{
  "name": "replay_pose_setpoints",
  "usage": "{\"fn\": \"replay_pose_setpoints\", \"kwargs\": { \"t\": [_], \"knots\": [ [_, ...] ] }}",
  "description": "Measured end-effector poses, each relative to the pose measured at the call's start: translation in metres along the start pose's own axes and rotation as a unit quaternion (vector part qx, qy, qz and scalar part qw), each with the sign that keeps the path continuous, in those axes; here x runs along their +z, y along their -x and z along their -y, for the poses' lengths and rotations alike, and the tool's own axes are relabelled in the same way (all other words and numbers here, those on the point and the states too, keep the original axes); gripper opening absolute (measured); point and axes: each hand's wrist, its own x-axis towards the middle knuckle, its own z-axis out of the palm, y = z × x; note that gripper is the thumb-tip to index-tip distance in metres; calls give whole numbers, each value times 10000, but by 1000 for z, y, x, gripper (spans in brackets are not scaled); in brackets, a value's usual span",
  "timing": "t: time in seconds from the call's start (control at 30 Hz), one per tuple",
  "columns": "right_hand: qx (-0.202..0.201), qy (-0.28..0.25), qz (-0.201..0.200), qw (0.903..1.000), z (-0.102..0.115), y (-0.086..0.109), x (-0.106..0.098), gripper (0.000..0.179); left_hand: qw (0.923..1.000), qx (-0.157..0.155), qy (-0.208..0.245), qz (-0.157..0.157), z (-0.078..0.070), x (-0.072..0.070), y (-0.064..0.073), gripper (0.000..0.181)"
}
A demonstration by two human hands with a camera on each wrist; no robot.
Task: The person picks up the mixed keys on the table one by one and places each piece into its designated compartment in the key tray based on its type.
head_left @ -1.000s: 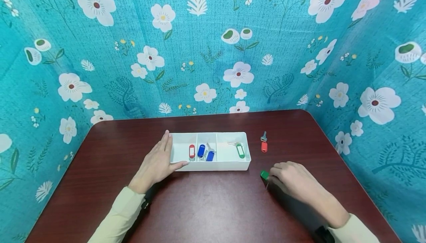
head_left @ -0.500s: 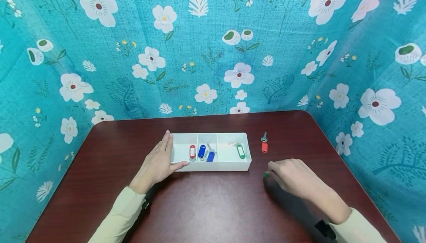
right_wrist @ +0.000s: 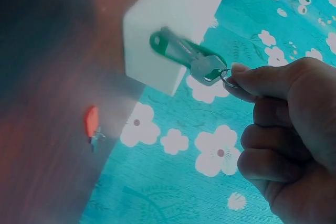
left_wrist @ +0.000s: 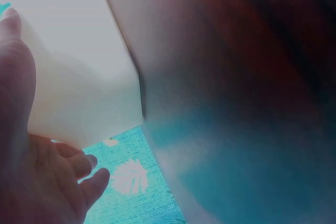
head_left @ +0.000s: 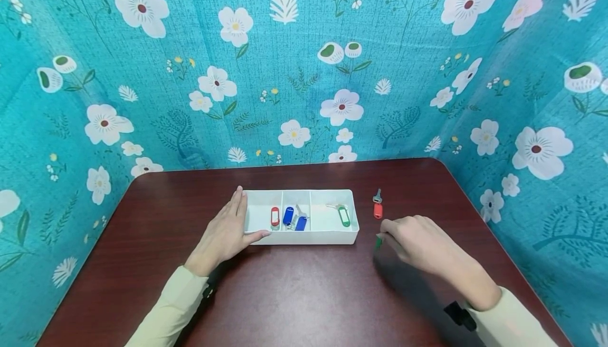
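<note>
My left hand (head_left: pixel 222 235) rests against the left end of a white three-section tray (head_left: pixel 304 237), fingers straight along its side and thumb at the front wall. In the left wrist view, the thumb and fingers lie beside the white wall. My right hand (head_left: pixel 421 244) is in the air to the right of the tray. Between thumb and forefinger it pinches the small ring of a key (right_wrist: pixel 206 70) with a green tag (right_wrist: pixel 158 42); key and tag dangle from the ring. From the head camera only a bit of the green tag shows below the fingers.
Inside the tray, a red tag (head_left: pixel 275 216) lies at left, blue tags (head_left: pixel 288 215) with keys in the middle, and a green tag (head_left: pixel 344 215) with a key at right. Another red tag (head_left: pixel 378 210) with a key lies on the dark table (head_left: pixel 304 294). Flowered cloth (head_left: pixel 304 72) hangs behind.
My right hand has lifted the key with the green tag up from the table and moved slightly away from me. The left hand has stayed at the tray.
</note>
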Motion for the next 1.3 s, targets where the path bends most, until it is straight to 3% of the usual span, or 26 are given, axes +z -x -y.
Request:
{"fn": "replay_pose_setpoints", "kwargs": {
  "t": [0.33,0.77,1.3],
  "knots": [
    [185,-19,-45,9998,7,-7,-13,15,9999,32,-113,-34,1,-1,0,120],
    [58,33,-478,9988,10,-19,-17,19,9998,60,-178,-58,0,-1,1,119],
    [191,-76,-443,9988,18,-38,-22,8,9998,41,-180,-67,-1,-2,1,121]
  ]
}}
